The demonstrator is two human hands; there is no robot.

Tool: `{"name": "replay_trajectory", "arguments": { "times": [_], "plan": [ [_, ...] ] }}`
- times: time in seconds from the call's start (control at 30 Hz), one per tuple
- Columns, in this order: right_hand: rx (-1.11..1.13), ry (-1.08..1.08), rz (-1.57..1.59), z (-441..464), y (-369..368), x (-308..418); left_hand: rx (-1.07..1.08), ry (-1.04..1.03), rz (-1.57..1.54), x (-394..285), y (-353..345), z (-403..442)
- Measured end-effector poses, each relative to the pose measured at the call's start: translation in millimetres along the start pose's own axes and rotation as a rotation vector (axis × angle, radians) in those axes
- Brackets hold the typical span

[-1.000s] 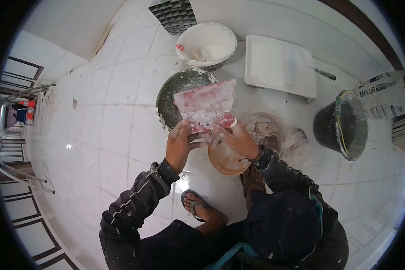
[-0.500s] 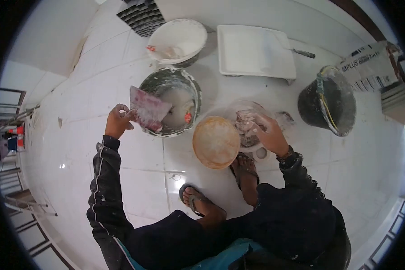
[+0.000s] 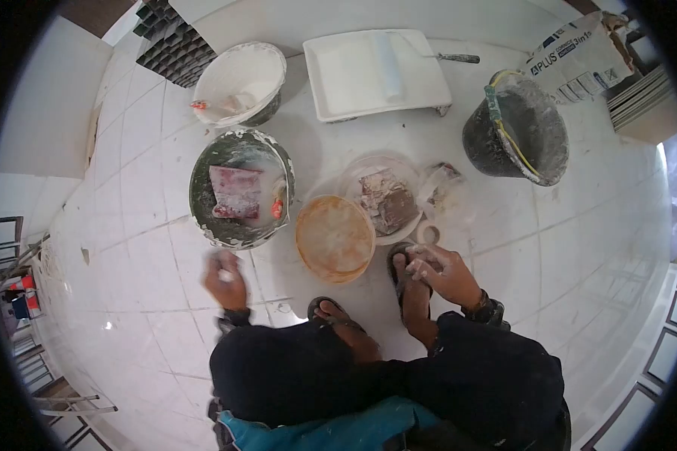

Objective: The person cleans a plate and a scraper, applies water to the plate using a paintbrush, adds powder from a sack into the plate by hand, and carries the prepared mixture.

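A flat, pink-stained sheet (image 3: 235, 192) lies in the dark green bucket (image 3: 198, 177), which holds a pale, cloudy mix and an orange-red handled tool (image 3: 277, 208). My left hand (image 3: 226, 279) is just below that bucket, apart from it and blurred, so its fingers are unclear. Above my right foot hovers my right hand (image 3: 447, 276), powdered white, its fingers loosely bent and apart with nothing visible in them. Closest to it are a roll of tape (image 3: 428, 232) and a clear tub (image 3: 347, 177) holding a crusted, brownish block (image 3: 390, 201). A round, tan-rimmed container (image 3: 335, 239) stands between my hands.
Behind are a white basin (image 3: 259, 71) and a white paint tray (image 3: 338, 71) with a roller (image 3: 389, 68). A dark bucket (image 3: 481, 139) with a yellow-green handle and a printed sack (image 3: 579, 60) stand to the right. A crumpled plastic bag (image 3: 442, 188) lies beside the tub.
My left hand has let go of the pink-stained sheet, now inside the green bucket, and moved down toward me. My right hand has drawn back from the tub. The view has shifted.
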State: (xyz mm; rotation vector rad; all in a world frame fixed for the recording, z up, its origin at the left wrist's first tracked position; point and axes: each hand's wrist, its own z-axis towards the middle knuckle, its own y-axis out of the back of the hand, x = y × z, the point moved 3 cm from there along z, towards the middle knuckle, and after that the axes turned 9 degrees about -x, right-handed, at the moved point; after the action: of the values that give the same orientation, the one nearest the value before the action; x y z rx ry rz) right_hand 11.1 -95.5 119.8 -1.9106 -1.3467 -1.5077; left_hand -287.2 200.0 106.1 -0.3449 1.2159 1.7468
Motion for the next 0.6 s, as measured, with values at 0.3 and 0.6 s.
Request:
{"name": "replay_trajectory", "arguments": {
  "times": [0.3,0.6],
  "plan": [
    [0.292,-0.160,-0.180,-3.9,-26.0,-31.0,0.307,0.616,-0.245,47.7,-102.6,-142.1],
    [0.135,0.097,-0.125,30.8,-101.2,-84.9,0.491,0.402,-0.183,42.5,-137.1,-78.3]
  ]
}}
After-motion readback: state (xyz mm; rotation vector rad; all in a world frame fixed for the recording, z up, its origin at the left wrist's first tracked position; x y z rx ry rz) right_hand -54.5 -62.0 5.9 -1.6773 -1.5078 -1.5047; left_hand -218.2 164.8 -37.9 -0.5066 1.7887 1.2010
